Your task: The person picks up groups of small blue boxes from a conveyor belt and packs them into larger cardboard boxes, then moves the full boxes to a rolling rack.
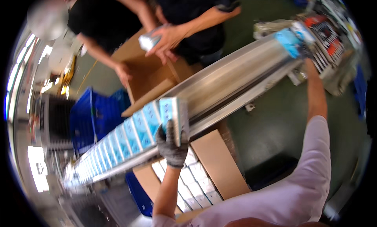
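Observation:
My left hand (pixel 171 144), in a dark grey knitted glove, grips the end box (pixel 168 109) of a long row of light-blue and white boxes (pixel 129 134). The fingers reach up over its face. The row stands on a long metal channel (pixel 231 64) and runs away to the left. Far to the right, my gloved right hand (pixel 304 51) is stretched out to the channel's other end. It is against a light-blue pack (pixel 287 42), with a white and blue item (pixel 302 32) beside it. Blur hides the fingers of that hand.
Below the channel, an open carton (pixel 214 160) holds rows of white packs. Across it, two people in dark shirts stand by another open carton (pixel 151 79); one person's hand (pixel 169 40) holds a small white box. Blue crates (pixel 92 117) stand left, machinery (pixel 326 34) right.

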